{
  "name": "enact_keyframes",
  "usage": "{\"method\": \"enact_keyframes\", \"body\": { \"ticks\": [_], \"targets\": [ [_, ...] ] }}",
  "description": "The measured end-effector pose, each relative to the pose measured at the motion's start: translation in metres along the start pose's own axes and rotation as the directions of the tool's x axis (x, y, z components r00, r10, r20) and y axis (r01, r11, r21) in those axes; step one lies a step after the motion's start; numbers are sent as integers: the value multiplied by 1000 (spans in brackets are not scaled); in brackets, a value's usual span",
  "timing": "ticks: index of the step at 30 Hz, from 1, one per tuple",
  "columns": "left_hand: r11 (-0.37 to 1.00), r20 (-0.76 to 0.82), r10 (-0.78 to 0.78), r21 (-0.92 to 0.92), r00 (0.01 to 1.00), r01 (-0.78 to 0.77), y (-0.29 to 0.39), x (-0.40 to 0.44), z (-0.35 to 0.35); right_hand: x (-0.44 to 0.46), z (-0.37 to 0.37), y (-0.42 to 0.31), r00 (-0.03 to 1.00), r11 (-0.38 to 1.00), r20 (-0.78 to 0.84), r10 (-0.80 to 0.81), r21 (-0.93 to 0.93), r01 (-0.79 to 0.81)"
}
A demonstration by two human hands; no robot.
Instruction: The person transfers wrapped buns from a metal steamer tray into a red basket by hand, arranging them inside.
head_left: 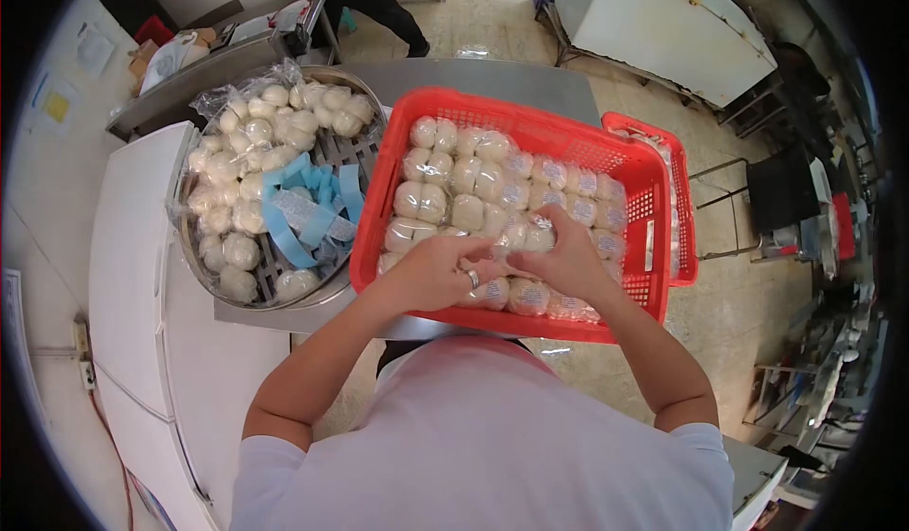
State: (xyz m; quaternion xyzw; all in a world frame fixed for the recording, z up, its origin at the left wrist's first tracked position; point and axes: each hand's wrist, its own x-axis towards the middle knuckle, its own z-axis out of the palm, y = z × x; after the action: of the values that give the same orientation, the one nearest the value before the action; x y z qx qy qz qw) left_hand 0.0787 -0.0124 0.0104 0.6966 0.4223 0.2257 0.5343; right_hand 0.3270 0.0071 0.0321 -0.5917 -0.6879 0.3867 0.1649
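Both my hands are over a red plastic crate (530, 105) filled with rows of white steamed buns in clear plastic bags. My right hand (573, 256) curls its thumb and fingers around a bagged pack of buns (526, 235). From the other side my left hand (440, 271), with a ring on one finger, closes its fingers at the same pack's near left edge; its fingertips are partly hidden. Printed labels show on many packs in the crate's right half. The packs on the left (419, 202) show no print.
Left of the crate, a round metal steamer tray (204, 271) holds more bagged buns and light blue strips (284, 233). Another red basket (684, 247) stands beyond the crate's right side. A person (379, 10) stands at the back, near a metal table (213, 53). A white freezer (653, 34) is at back right.
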Motion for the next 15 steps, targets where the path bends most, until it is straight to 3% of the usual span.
{"method": "enact_keyframes", "body": {
  "ticks": [1,4,7,8,11,14,15],
  "targets": [
    [976,-24,165,146,986,-160,-11,2,10,6,4,25,998,998,15,56,4,-56],
    [843,251,-10,524,968,-127,-18,8,20,4,32,71,930,913,286,231,267,-308],
    [876,184,-112,482,977,10,-17,3,14,-5,43,68,892,967,395,219,32,-251],
    [895,163,-104,446,981,21,-18,1,11,-6,40,63,918,984,362,163,-132,-122],
    [936,95,-109,344,989,70,-23,-6,2,-3,45,50,894,973,389,221,-23,-231],
    [950,55,-156,283,986,135,-29,-11,-5,2,62,40,877,938,454,157,210,-277],
    [951,48,-168,271,985,149,-27,-13,-9,3,63,39,881,949,447,155,181,-259]
  ]
}}
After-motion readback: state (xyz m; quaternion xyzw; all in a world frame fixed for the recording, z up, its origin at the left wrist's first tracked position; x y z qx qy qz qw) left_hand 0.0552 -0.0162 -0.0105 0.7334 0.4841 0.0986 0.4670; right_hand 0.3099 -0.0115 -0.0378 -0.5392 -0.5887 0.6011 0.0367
